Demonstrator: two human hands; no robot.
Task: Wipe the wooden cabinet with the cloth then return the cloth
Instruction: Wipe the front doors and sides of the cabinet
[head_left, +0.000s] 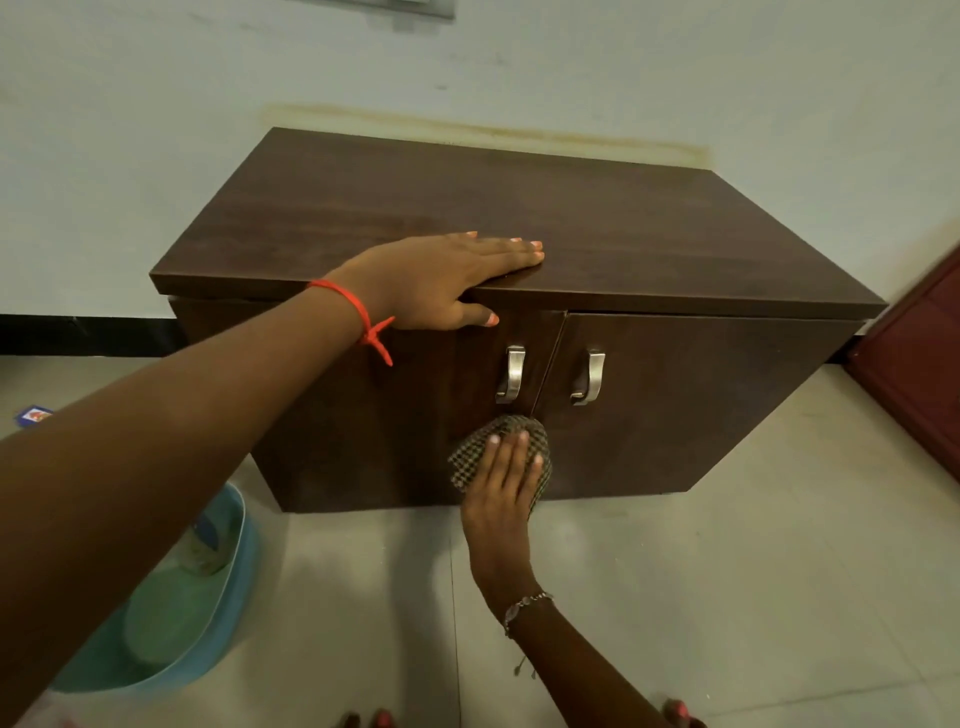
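The wooden cabinet (597, 228) is standing on the tiled floor (727, 597) with its back edge against the wall (156, 130). Its long axis is running left to right, and its two doors are facing the person. The surfaces are showing a dark brown wood grain with a smooth, flat finish. Two curved metal handles (511, 374) are sitting on either side of the seam between the doors, near the top edge of the front.

The left hand (431, 280) is lying palm-down at the front edge of the top, fingers straight and pressed together, thumb hanging over the edge onto the left door. A red thread (358, 309) is circling that wrist.

The right hand (501, 493) is pressing the cloth (467, 457) flat against the front, at the door seam below the handles, fingers slightly spread and pointing upward. The cloth is a woven checked fabric, bunched into a rounded pad. A bracelet (524, 605) is sitting on that wrist.

A blue plastic basin (228, 613) is resting on the floor near the cabinet's lower left corner, partly hidden by the left forearm. A reddish-brown door (919, 364) is standing at the right.
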